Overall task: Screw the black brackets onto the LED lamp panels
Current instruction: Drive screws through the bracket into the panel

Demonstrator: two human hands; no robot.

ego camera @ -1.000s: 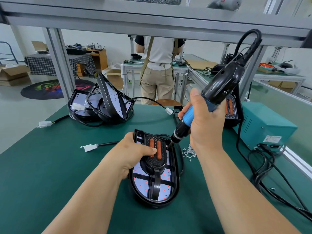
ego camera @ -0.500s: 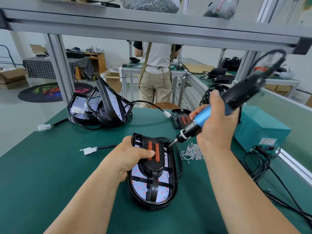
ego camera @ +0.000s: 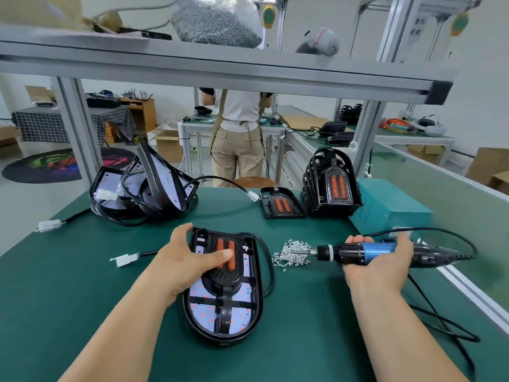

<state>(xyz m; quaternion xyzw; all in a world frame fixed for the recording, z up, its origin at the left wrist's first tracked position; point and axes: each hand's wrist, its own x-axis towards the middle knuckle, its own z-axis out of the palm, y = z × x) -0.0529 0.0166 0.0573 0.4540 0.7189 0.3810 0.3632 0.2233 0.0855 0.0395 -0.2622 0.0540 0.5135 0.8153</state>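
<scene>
An LED lamp panel (ego camera: pixel 220 315) in a black oval housing lies flat on the green bench in front of me. A black bracket (ego camera: pixel 224 274) with two orange strips sits on its upper half. My left hand (ego camera: pixel 190 260) grips the panel's upper left edge, thumb lying across the bracket. My right hand (ego camera: pixel 380 260) holds a blue and black electric screwdriver (ego camera: pixel 366 252) lying almost level. Its bit points left into a pile of small silver screws (ego camera: pixel 292 253) to the right of the panel.
Several panels with cables (ego camera: pixel 148 188) are heaped at the back left. A loose bracket (ego camera: pixel 281 206) and a stack of brackets (ego camera: pixel 330 183) stand at the back right beside a teal power box (ego camera: pixel 391 208). Cables (ego camera: pixel 440 321) trail along the right edge. A person (ego camera: pixel 239 133) stands beyond the bench.
My right hand has lowered the screwdriver from the bracket's upper right corner and tipped it level, its bit now in the screw pile. My left hand stays on the panel.
</scene>
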